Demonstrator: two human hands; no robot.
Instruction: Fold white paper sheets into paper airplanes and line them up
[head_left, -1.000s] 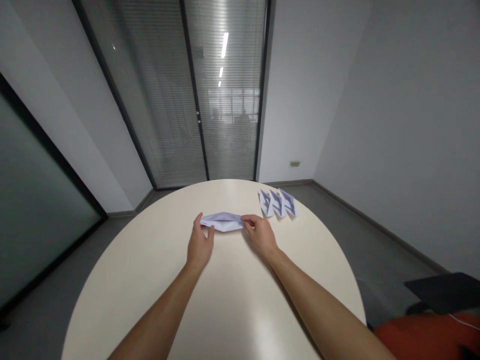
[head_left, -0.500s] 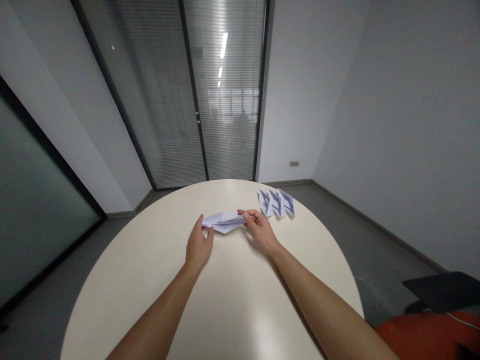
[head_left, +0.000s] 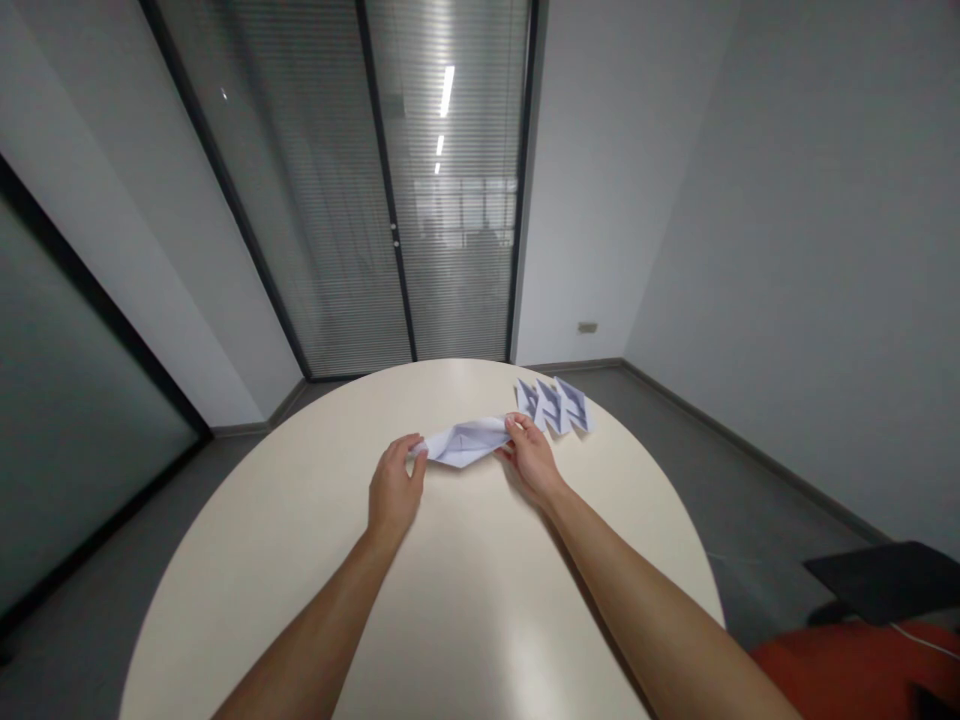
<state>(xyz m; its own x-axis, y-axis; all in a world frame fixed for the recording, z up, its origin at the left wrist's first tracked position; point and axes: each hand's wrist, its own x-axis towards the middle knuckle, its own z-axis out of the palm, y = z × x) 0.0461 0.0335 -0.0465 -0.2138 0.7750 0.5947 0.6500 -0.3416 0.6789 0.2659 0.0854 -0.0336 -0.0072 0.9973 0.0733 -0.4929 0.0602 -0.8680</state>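
Observation:
A folded white paper boat (head_left: 463, 443) is stretched between my hands, low over the round table. Its near side comes down to a blunt point, and a crease runs across its middle. My left hand (head_left: 397, 482) pinches the left tip between thumb and fingers. On the other end, my right hand (head_left: 531, 458) grips the right tip, thumb on top. Beyond my right hand, three similar folded papers (head_left: 574, 406) lie overlapping in a row near the table's far right edge.
The round cream table (head_left: 285, 560) spreads under both forearms. A red chair (head_left: 847, 670) with a black panel (head_left: 889, 582) stands at lower right. Past the table are glass doors (head_left: 457, 280) with blinds and a white wall with a socket (head_left: 587, 327).
The paper boat has been pulled wider and tilted, so its near side shows more. My right hand has shifted slightly right and turned. The row of papers stays put.

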